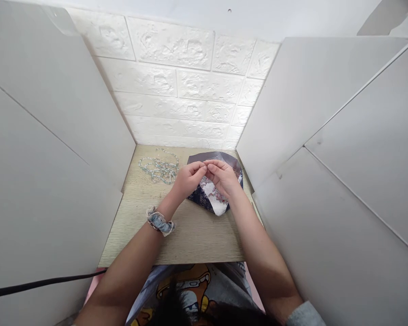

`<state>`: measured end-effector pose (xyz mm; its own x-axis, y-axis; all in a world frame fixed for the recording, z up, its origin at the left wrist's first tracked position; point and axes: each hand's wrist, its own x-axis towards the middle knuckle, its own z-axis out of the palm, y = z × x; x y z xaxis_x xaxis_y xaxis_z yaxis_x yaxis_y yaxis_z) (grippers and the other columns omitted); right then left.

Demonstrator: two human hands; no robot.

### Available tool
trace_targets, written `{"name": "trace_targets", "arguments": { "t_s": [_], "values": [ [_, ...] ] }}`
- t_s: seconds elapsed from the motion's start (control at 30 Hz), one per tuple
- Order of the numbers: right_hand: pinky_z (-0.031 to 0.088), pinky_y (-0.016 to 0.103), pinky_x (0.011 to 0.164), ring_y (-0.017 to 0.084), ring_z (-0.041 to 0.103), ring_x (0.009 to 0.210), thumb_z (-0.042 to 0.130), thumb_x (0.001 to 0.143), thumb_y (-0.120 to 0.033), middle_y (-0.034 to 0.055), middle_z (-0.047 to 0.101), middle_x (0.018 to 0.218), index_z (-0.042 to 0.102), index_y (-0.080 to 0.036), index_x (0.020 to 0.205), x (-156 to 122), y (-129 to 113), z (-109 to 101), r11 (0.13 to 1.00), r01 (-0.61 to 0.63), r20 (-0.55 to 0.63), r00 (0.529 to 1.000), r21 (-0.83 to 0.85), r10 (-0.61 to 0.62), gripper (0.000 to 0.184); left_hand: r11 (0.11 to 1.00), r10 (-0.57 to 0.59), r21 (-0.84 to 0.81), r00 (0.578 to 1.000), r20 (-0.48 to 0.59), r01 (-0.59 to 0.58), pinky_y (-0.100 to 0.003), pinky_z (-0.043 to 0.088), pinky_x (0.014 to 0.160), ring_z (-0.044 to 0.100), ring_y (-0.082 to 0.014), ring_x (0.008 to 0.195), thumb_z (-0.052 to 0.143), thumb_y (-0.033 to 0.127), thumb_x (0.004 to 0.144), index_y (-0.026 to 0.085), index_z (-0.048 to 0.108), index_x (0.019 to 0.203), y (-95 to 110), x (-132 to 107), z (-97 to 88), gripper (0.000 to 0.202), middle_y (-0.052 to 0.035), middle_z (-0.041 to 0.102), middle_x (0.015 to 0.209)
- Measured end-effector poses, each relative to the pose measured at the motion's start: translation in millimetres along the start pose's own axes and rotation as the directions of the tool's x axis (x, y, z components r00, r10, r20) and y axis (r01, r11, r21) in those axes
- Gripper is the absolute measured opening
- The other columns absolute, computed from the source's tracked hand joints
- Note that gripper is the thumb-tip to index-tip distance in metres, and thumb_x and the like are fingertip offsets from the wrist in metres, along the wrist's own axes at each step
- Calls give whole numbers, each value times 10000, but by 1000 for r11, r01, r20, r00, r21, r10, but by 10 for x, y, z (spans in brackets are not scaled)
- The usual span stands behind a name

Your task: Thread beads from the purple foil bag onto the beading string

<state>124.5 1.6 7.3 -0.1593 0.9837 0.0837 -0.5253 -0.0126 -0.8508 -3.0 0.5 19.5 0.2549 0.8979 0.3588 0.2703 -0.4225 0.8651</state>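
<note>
pouch (196, 194): dark blue, crumpled, lying flat, pale patterned patch showing, far right of tabletop | bead strands (159, 168): pale, loosely heaped, far left

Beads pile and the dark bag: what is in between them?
The left hand sits between the beads and the dark bag, seen in the head view.

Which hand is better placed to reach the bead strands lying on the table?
Left, probably: the left hand is beside the bead strands; the right hand sits over the dark bag, farther away.
</note>
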Motion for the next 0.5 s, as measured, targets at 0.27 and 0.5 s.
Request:
{"name": "trace_targets", "arguments": {
  "t_s": [0.27,0.5],
  "values": [
    [484,250,788,106,589,790,698,591,-253,0,640,795,628,-191,730,3,18,14,998,-26,1,1000,57,26,168,997,24,-70,1000,4,-23,-237,416,711,532,-128,747,420,327,787,150,581,736,12,1,-3,245,-27,618,795],
    [496,224,756,98,596,777,707,583,-252,-11,644,779,622,-197,736,16,54,-19,994,-39,14,999,105,38,184,997,42,-66,999,7,-41,-237,422,721,543,-129,771,421,310,791,142,591,763,0,0,7,240,-33,628,813]
  ]
}}
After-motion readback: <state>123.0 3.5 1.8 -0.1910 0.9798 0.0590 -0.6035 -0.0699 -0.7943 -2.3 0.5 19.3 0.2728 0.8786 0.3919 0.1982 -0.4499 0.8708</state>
